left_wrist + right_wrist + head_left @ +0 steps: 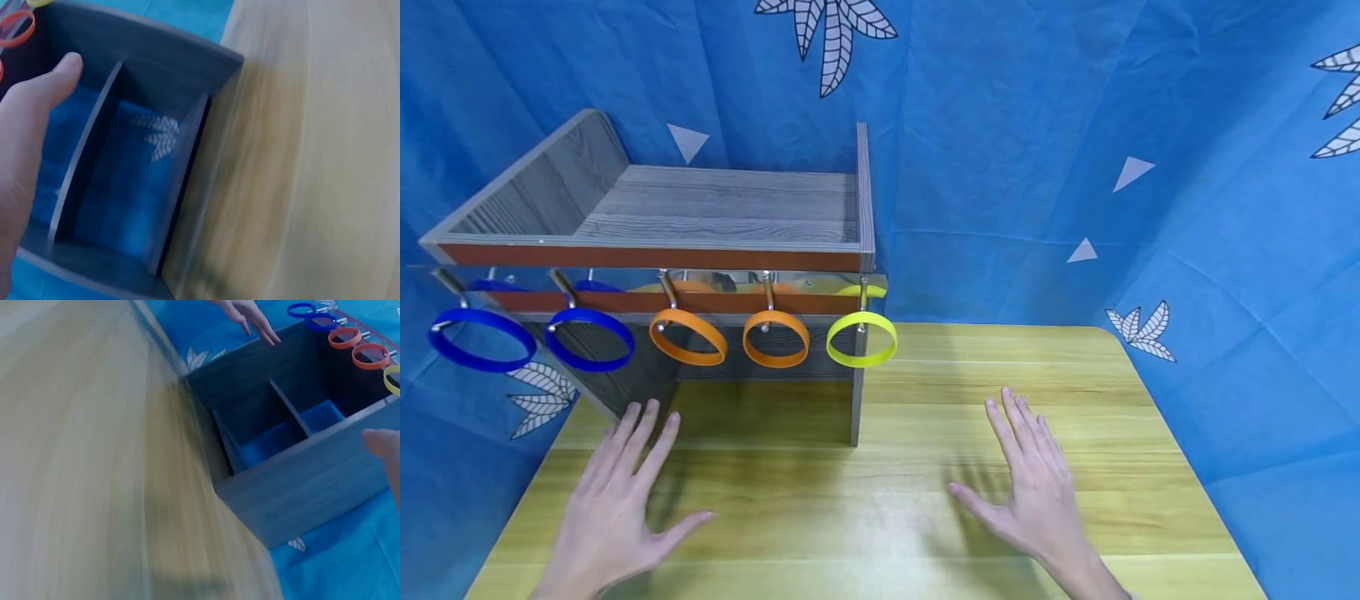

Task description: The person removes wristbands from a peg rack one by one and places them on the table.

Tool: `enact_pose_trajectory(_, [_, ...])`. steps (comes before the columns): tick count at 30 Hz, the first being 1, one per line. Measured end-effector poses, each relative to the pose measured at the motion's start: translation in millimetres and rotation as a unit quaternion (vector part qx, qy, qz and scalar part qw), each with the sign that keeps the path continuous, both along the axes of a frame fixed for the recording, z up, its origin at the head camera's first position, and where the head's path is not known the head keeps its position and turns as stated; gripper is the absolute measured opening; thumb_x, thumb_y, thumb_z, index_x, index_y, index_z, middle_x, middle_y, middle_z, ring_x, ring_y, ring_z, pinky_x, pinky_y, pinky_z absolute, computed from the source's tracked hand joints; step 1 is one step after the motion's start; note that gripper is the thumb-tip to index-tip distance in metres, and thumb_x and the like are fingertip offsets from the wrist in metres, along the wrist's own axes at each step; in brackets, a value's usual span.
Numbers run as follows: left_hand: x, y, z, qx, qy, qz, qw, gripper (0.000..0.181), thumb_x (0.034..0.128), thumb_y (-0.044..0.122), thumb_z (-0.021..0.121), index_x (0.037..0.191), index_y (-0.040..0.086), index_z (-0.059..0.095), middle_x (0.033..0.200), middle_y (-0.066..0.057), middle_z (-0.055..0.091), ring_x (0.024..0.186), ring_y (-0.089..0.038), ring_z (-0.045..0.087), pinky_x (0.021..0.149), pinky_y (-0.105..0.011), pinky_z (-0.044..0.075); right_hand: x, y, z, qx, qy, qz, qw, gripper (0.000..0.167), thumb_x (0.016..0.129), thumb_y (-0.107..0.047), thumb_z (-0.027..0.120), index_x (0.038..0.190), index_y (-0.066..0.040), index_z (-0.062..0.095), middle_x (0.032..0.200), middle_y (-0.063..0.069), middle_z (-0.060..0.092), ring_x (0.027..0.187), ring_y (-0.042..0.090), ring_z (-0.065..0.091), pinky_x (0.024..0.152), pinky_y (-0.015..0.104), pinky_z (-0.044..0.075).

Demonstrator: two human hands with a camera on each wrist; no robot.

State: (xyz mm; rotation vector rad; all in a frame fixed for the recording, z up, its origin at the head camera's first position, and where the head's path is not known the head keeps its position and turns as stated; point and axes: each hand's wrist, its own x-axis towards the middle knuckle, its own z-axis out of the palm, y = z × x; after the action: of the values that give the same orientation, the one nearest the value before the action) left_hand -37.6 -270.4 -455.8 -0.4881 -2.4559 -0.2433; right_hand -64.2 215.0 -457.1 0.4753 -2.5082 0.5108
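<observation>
Two hands in play, one left hand (610, 517) and one right hand (1037, 500)! Across to the rings, and here they come: two blue rings (478, 363), two orange rings (775, 362), and just the one yellow ring (861, 361), which makes five! Five metal hooks (768, 290) as well, so the numbers are dead level! One metal strip (820, 283), one grey shelf unit (722, 200), one wooden surface (985, 367). Over to the blue cloth (1000, 100) in the head view now, and it's three pale triangles (1131, 173), one, two, three! And the leaf prints (1141, 329)? Some run off the edge, but they all count: four of them!
</observation>
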Motion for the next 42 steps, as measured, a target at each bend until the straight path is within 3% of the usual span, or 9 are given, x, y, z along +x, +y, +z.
enact_pose_trajectory(4, [2.3,-8.7,-5.7,0.080,0.059,-0.020,0.9948,0.109,0.0876,0.091,0.047,0.151,0.003,0.055,0.159,-0.023,0.051,0.162,-0.014,0.029,0.136,-0.018,0.015,0.7,-10.0,-1.4,-0.095,0.002,0.030,0.9950,0.095,0.086,-0.070,0.074,0.158,-0.013,0.048,0.168,0.011,0.043,0.144,0.045,0.052,0.125,0.058,0.042])
enact_pose_trajectory(11, [-1.1,-22.4,1.9,0.193,0.173,-0.033,0.9652,0.100,0.0871,0.080,0.065,0.131,-0.009,0.067,0.133,-0.031,0.068,0.146,0.003,0.048,0.125,-0.010,0.034,-4.5,-30.4,0.0,-0.259,-0.005,0.112,0.9594,0.086,0.072,-0.009,0.093,0.150,-0.007,0.056,0.155,0.013,0.057,0.144,0.014,0.056,0.120,0.016,0.046])
enact_pose_trajectory(14, [-3.4,-32.3,4.1,0.230,0.198,-0.015,0.9526,0.099,0.0839,0.080,0.070,0.128,-0.009,0.069,0.128,-0.030,0.071,0.138,0.009,0.052,0.120,-0.006,0.038,-8.6,-39.3,0.8,-0.311,-0.006,0.141,0.9400,0.081,0.072,0.005,0.089,0.146,-0.004,0.058,0.149,0.012,0.062,0.136,0.010,0.061,0.111,0.018,0.055])
enact_pose_trajectory(21, [-6.3,-44.0,5.7,0.320,0.169,-0.013,0.9324,0.097,0.0791,0.070,0.082,0.128,-0.012,0.068,0.135,-0.012,0.073,0.121,0.017,0.061,0.104,0.001,0.046,-14.5,-56.6,6.8,-0.408,-0.013,0.186,0.8937,0.065,0.078,0.020,0.078,0.139,0.009,0.059,0.139,0.012,0.066,0.123,0.015,0.070,0.101,0.025,0.063])
enact_pose_trajectory(25, [-8.6,-46.3,5.5,0.377,0.140,-0.015,0.9156,0.074,0.0808,0.038,0.093,0.128,-0.014,0.067,0.132,0.000,0.074,0.117,0.012,0.067,0.097,0.000,0.051,-19.0,-66.6,9.7,-0.440,-0.029,0.200,0.8751,0.061,0.079,0.023,0.074,0.137,0.011,0.058,0.138,0.013,0.067,0.121,0.017,0.071,0.098,0.028,0.065])
enact_pose_trajectory(29, [-13.5,-50.4,2.8,0.416,0.114,0.008,0.9023,0.059,0.0759,-0.002,0.089,0.130,-0.010,0.067,0.125,0.018,0.073,0.109,0.014,0.069,0.090,0.002,0.052,-24.6,-77.1,11.1,-0.457,-0.032,0.204,0.8654,0.057,0.081,0.023,0.073,0.135,0.011,0.058,0.137,0.002,0.068,0.119,0.013,0.072,0.095,0.029,0.066])
enact_pose_trajectory(32, [-20.1,-53.1,-1.1,0.456,0.106,0.001,0.8837,0.060,0.0723,-0.019,0.081,0.131,-0.012,0.066,0.120,0.018,0.075,0.103,0.011,0.072,0.086,0.000,0.056,-28.5,-85.6,12.6,-0.465,-0.035,0.202,0.8611,0.057,0.081,0.023,0.073,0.135,0.010,0.059,0.136,-0.005,0.068,0.117,0.010,0.072,0.094,0.030,0.067])
enact_pose_trajectory(36, [-27.5,-53.4,-5.1,0.505,0.092,0.000,0.8583,0.060,0.0719,-0.027,0.074,0.130,-0.013,0.066,0.115,0.013,0.079,0.098,0.005,0.075,0.082,-0.005,0.060,-33.9,-97.4,14.4,-0.471,-0.041,0.195,0.8590,0.055,0.082,0.021,0.074,0.133,0.008,0.061,0.132,-0.006,0.069,0.114,0.011,0.073,0.091,0.033,0.068])
enact_pose_trajectory(42, [-31.0,-52.1,-2.8,0.526,0.051,0.092,0.8442,0.057,0.0765,-0.023,0.077,0.130,-0.006,0.068,0.107,0.022,0.077,0.092,0.006,0.075,0.079,-0.007,0.061,-44.0,-113.5,15.9,-0.488,-0.059,0.189,0.8502,0.049,0.084,0.017,0.076,0.131,0.009,0.061,0.126,-0.011,0.071,0.109,0.015,0.075,0.089,0.036,0.069])
